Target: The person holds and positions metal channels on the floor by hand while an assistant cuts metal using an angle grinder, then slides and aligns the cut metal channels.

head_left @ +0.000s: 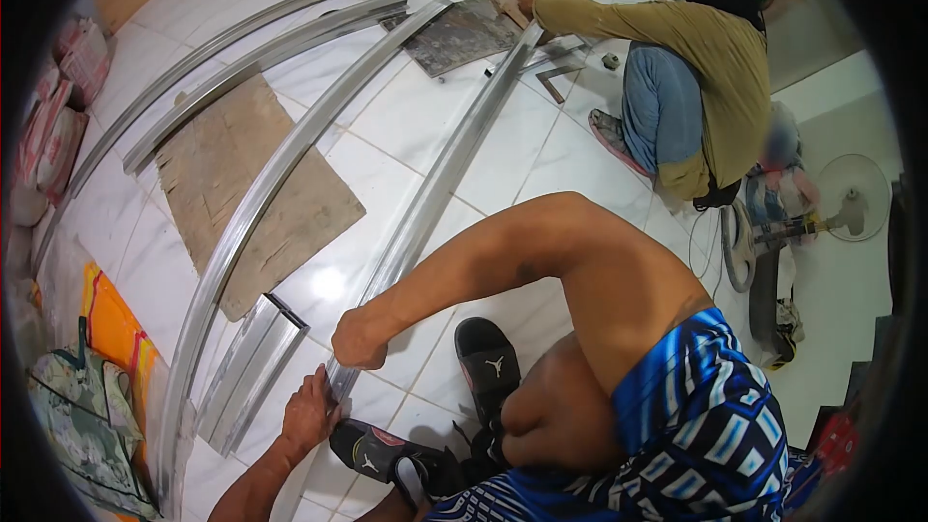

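A long silvery metal profile [440, 169] runs from beside my feet toward the crouching person. My left hand [309, 411] is at its near end, fingers bent round its edge. Just above it, my right hand [360, 338] is closed in a fist over the same profile, and whatever it holds is hidden. To the left of my left hand lie short metal profile pieces [253, 375], side by side on the floor. Beyond them is a long metal profile [280, 169] that looks curved.
A crouching person [720, 87] has a hand [525, 2] at the far profiles. Brown board [261, 193], a dark board [459, 39] and a metal square [554, 85] lie on tiles. Bags [58, 135] line the left; a fan [851, 198] stands right. My sandals [483, 353] flank the work.
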`<state>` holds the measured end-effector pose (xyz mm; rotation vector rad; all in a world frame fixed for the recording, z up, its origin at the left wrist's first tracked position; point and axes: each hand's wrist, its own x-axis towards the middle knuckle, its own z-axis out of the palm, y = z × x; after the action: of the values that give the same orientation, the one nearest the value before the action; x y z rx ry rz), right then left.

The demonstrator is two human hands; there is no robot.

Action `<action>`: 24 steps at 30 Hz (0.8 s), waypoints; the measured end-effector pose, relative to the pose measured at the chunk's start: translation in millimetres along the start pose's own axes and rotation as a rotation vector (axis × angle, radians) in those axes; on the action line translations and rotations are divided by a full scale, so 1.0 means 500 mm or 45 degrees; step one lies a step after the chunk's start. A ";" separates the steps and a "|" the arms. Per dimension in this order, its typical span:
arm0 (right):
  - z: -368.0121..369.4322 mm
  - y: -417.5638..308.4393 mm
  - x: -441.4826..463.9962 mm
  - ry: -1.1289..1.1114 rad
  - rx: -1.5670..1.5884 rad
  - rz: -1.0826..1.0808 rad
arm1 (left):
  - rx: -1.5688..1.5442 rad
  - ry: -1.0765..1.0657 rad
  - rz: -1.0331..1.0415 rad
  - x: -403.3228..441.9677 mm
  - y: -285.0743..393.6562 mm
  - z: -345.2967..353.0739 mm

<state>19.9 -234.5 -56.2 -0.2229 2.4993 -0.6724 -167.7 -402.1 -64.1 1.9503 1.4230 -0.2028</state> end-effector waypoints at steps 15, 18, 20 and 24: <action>-0.024 -0.007 -0.012 -0.057 -0.079 0.036 | -0.024 0.008 -0.002 0.003 -0.002 -0.001; -0.019 -0.004 -0.009 -0.053 -0.085 0.033 | -0.027 -0.023 -0.030 0.004 0.001 -0.006; -0.001 0.002 0.000 -0.036 -0.032 0.065 | -0.027 -0.026 -0.032 0.005 0.002 -0.007; -0.003 -0.002 -0.002 -0.040 -0.032 0.087 | -0.037 0.027 0.026 0.006 -0.005 -0.001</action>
<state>20.0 -234.5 -54.0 -0.1556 2.4746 -0.6061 -169.0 -399.0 -66.5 1.9480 1.4113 -0.1510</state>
